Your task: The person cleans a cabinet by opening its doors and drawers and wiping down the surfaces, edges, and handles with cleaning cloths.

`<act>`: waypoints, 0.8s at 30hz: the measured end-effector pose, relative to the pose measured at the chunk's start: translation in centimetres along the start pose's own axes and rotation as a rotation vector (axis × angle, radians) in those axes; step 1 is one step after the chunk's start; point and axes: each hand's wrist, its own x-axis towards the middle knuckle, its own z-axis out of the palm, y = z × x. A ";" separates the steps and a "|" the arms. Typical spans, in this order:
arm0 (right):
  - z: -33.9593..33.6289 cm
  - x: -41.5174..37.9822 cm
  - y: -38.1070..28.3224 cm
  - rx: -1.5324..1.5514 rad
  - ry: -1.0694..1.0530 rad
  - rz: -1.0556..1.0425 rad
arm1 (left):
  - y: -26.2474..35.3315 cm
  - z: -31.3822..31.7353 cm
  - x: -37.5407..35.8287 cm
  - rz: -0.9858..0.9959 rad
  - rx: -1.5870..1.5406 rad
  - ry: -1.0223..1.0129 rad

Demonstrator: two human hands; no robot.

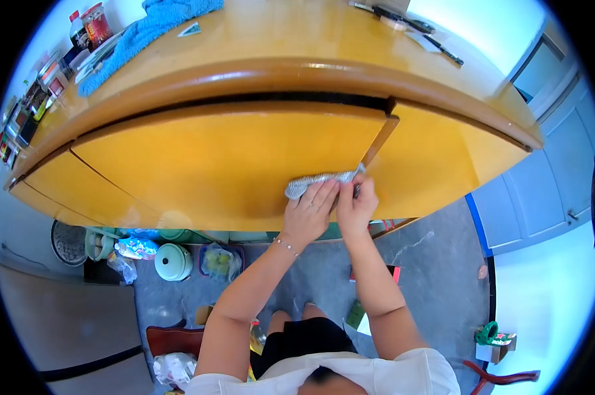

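A grey-and-white cloth (pixel 320 182) lies bunched against the front of a yellow wooden cabinet door (pixel 198 158), near that door's right edge. My left hand (pixel 308 214), with a bracelet at its wrist, presses the cloth to the door with its fingers over the lower side. Close beside it, my right hand (pixel 356 204) is closed on the cloth's right end, by the door's vertical edge. The door stands slightly ajar, its side edge (pixel 379 141) showing beside the neighbouring panel (pixel 442 151). The fingertips of both hands are partly hidden.
On the cabinet top (pixel 277 36) lie a blue towel (pixel 152 36), a pen (pixel 445 51) and several jars and bottles at left. Below stand a pale green pot (pixel 173 262) and a basket with a plastic bag (pixel 220 261). A red-brown chair (pixel 172 339) is at lower left.
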 end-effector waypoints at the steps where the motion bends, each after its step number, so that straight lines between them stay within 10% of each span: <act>1: -0.2 1.2 -1.2 0.051 0.003 0.046 | 0.4 -1.0 1.6 -0.022 0.007 0.022; 9: 1.2 -8.2 6.9 -0.023 -0.155 0.238 | -0.9 3.8 -9.0 -0.044 -0.018 -0.391; 20: -1.6 4.0 -4.5 0.079 -0.103 0.132 | 0.6 -4.3 5.1 -0.019 0.049 0.028; 24: -0.1 -0.7 -0.7 0.080 -0.034 0.211 | 0.3 -0.9 -0.3 -0.065 -0.019 -0.188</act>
